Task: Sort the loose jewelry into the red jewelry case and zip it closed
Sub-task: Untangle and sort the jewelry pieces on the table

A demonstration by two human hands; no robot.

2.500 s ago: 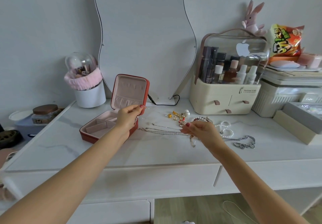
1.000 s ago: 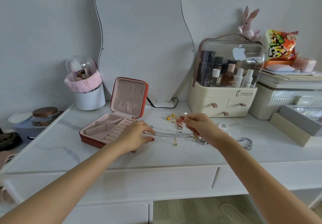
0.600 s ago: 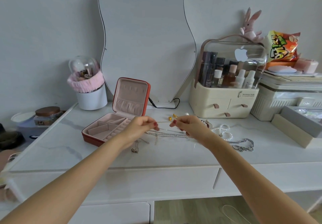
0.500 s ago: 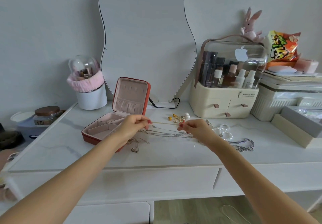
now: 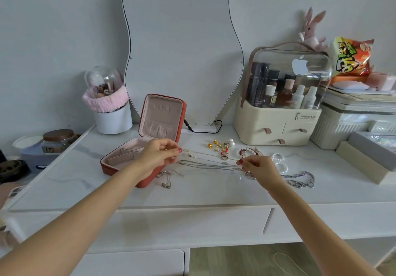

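Observation:
The red jewelry case (image 5: pixel 147 182) lies open on the white table, its lid upright and its pink compartments bare. My left hand (image 5: pixel 157 155) and my right hand (image 5: pixel 258 167) each pinch one end of a thin gold necklace (image 5: pixel 211 155), stretched taut between them just above the table, right of the case. Below it lie silver chains (image 5: pixel 205 165). Gold earrings and rings (image 5: pixel 221 146), a bead bracelet (image 5: pixel 248 151), pearl bracelets (image 5: pixel 278 161) and a chunky silver chain (image 5: pixel 301 179) are spread to the right. A small pendant chain (image 5: pixel 167 179) rests by the case's front corner.
A wavy mirror (image 5: pixel 182 46) leans on the wall behind the case. A cream cosmetics organizer (image 5: pixel 278 125) stands at the back right, a white brush cup (image 5: pixel 112 117) at the back left, grey and beige boxes (image 5: pixel 368 160) at the far right.
Both hands picked up the thin gold necklace and drew apart, stretching it out; my left hand now holds its end near the case's lid, my right hand further to the right.

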